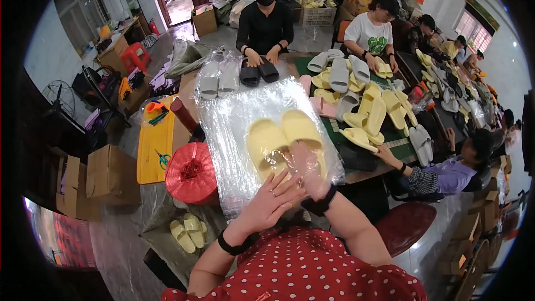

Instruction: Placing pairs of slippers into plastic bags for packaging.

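Note:
A pair of pale yellow slippers (301,126) lies side by side under shiny clear film, on a stack of clear plastic bags (234,134). My right hand (313,171) is at the slippers' heel end, partly beneath the film, its fingers on the right-hand slipper; glare blurs them. My left hand (272,203) lies over the film's near edge, fingers stretched out, and it holds nothing. Its fingertips come close to my right hand. Both wrists wear dark bands.
Grey slippers (209,79) lie beyond the bags, where a person in black touches black slippers (259,71). Mixed slippers (368,106) crowd the right side; other people work there. At left are a red twine roll (191,173), scissors (163,159) and a cardboard box (113,175).

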A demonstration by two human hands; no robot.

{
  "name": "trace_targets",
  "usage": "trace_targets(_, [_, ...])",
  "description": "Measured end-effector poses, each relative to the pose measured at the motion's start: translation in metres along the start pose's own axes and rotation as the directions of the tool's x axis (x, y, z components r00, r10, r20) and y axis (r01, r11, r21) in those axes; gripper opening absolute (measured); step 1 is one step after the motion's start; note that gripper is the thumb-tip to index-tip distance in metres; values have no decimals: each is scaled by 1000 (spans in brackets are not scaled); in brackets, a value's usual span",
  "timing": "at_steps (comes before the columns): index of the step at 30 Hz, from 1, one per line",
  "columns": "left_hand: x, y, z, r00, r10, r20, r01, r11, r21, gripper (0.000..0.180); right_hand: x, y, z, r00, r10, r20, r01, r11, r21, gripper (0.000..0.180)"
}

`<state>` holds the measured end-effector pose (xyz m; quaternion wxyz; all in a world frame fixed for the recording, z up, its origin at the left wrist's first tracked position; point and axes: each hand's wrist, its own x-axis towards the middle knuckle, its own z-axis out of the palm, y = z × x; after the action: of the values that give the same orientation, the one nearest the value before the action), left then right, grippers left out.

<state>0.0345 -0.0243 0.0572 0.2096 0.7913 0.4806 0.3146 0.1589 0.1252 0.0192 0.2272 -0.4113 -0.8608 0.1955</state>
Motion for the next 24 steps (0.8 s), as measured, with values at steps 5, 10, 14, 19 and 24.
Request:
trace_targets(5, [-8, 2, -19, 998, -44, 48, 52, 982, -184, 38, 58, 14, 54, 991, -56, -118, 36, 985, -166, 25])
trace_targets(10, [-32, -22, -33, 995, -89, -54, 82, 989, -121, 34, 18, 32, 72, 889, -386, -245, 243, 852, -464, 60])
trace_targets(14, [-62, -37, -25, 875, -301, -379, 221, 945, -241, 40, -83, 5, -20, 947, -188, 262, 66, 909, 412, 35])
trace_targets(19, [-60, -70, -18, 324, -866, -382, 637, 498, -589, 34, -121, 63, -114, 877, 2, 480, -425, 467, 776, 14])
trace_targets(24, [-38, -72, -22, 333, -908, -253, 788, 415, -454, 39, -56, 90, -92, 926, 372, 67, -321, 680, 659, 23])
